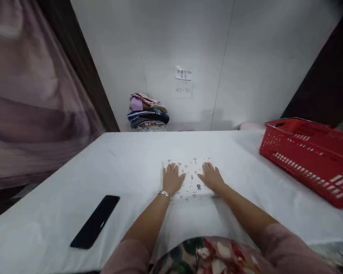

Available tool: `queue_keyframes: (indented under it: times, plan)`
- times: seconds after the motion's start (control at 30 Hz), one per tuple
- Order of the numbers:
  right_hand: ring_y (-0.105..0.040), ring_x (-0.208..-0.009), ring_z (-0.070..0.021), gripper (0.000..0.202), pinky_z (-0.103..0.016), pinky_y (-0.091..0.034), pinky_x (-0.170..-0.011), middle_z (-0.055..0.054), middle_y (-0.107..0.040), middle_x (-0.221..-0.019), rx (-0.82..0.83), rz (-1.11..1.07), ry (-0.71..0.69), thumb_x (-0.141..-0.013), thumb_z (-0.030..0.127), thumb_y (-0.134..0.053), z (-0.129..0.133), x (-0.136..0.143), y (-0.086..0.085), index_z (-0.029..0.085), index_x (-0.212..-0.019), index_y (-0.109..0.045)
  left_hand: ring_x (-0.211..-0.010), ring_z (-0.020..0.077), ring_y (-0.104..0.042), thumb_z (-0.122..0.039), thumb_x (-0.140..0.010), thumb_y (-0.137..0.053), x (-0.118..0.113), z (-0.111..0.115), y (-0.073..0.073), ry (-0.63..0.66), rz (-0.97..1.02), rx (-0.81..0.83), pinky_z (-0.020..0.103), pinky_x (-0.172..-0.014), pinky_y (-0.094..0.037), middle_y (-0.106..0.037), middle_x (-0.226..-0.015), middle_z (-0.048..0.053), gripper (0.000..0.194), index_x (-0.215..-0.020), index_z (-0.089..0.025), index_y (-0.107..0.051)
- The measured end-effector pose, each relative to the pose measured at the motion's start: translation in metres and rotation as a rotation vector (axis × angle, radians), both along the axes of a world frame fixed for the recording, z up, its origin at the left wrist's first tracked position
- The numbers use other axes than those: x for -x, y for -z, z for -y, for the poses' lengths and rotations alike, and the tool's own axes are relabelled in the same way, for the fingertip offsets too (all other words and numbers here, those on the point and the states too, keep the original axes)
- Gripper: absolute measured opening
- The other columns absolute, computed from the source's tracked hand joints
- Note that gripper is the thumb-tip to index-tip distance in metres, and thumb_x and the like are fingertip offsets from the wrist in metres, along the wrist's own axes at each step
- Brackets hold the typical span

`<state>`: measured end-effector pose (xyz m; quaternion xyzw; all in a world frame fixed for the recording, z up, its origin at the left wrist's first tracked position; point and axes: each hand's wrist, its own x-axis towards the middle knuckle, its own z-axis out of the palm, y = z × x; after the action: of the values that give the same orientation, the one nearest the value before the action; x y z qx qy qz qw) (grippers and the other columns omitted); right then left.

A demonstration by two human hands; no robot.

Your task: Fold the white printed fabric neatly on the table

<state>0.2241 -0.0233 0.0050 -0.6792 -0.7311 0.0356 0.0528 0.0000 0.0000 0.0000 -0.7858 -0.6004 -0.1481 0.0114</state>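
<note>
A folded white cloth with small dark printed figures (191,177) lies flat on the white-covered table, its layered edge facing me. My left hand (172,179) rests palm down on the cloth's left side, fingers spread, with a bracelet at the wrist. On the right side of the cloth lies my right hand (212,176), also flat, with the thumb apart from the fingers. The two thumbs point toward each other, and the printed cloth shows between them.
A black phone-like slab (95,222) lies at the left front of the table (125,160). At the right stands a red plastic basket (308,156). Folded fabrics (148,114) are stacked by the back wall, near two paper notes (184,90). Pinkish fabric hangs at left.
</note>
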Motion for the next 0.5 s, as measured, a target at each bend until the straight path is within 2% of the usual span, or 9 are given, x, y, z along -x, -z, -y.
queue_keyframes:
  times: [0.13, 0.2, 0.27, 0.33, 0.4, 0.5]
  plan:
    - [-0.013, -0.14, -0.0283, 0.064, -0.052, -0.015, -0.108, -0.014, -0.022, -0.152, 0.036, -0.096, -0.009, -0.09, 0.05, -0.033, -0.006, -0.004, -0.008, 0.013, -0.142, -0.032, -0.138, 0.0291, -0.02, -0.052, -0.089, -0.035, -0.003, 0.0, -0.006, 0.005, 0.017, 0.059, 0.05, -0.112, -0.012, -0.03, -0.148, 0.012, 0.061, -0.136, -0.014, -0.042]
    - [-0.013, -0.14, -0.0269, 0.06, -0.048, -0.018, -0.109, -0.012, -0.022, -0.152, 0.008, -0.214, 0.043, -0.089, 0.047, -0.037, -0.006, -0.014, -0.01, 0.016, -0.14, -0.036, -0.139, 0.0281, -0.019, -0.051, -0.089, -0.038, 0.001, 0.001, -0.012, -0.016, 0.057, 0.083, 0.049, -0.112, -0.014, -0.029, -0.149, 0.011, 0.058, -0.135, -0.015, -0.043]
    - [-0.016, -0.14, -0.025, 0.059, -0.043, -0.02, -0.109, -0.011, -0.023, -0.152, -0.012, -0.354, 0.141, -0.089, 0.044, -0.038, -0.004, -0.026, -0.008, 0.016, -0.14, -0.035, -0.139, 0.0278, -0.019, -0.049, -0.088, -0.039, 0.008, 0.003, -0.019, -0.113, 0.128, 0.091, 0.046, -0.11, -0.019, -0.026, -0.15, 0.012, 0.057, -0.135, -0.015, -0.042]
    - [-0.026, -0.137, -0.0246, 0.062, -0.039, -0.024, -0.109, -0.014, -0.029, -0.149, 0.011, -0.466, 0.232, -0.088, 0.043, -0.039, 0.0, -0.038, -0.006, 0.012, -0.142, -0.031, -0.135, 0.0286, -0.028, -0.047, -0.088, -0.041, 0.017, 0.005, -0.026, -0.251, 0.206, 0.13, 0.043, -0.106, -0.028, -0.031, -0.147, 0.016, 0.058, -0.135, -0.012, -0.04]
    - [-0.037, -0.132, -0.0249, 0.067, -0.037, -0.029, -0.107, -0.016, -0.038, -0.144, 0.043, -0.538, 0.291, -0.086, 0.042, -0.043, 0.004, -0.044, -0.004, 0.009, -0.143, -0.029, -0.126, 0.029, -0.042, -0.046, -0.087, -0.042, 0.025, 0.006, -0.032, -0.349, 0.261, 0.212, 0.039, -0.099, -0.036, -0.043, -0.138, 0.02, 0.059, -0.133, -0.009, -0.04]
    - [-0.042, -0.128, -0.0273, 0.073, -0.038, -0.032, -0.105, -0.017, -0.044, -0.139, 0.034, -0.611, 0.348, -0.079, 0.04, -0.055, 0.004, -0.044, -0.004, 0.01, -0.141, -0.032, -0.112, 0.0291, -0.054, -0.049, -0.084, -0.045, 0.031, 0.003, -0.039, -0.387, 0.317, 0.359, 0.036, -0.088, -0.041, -0.055, -0.123, 0.022, 0.057, -0.124, -0.007, -0.047]
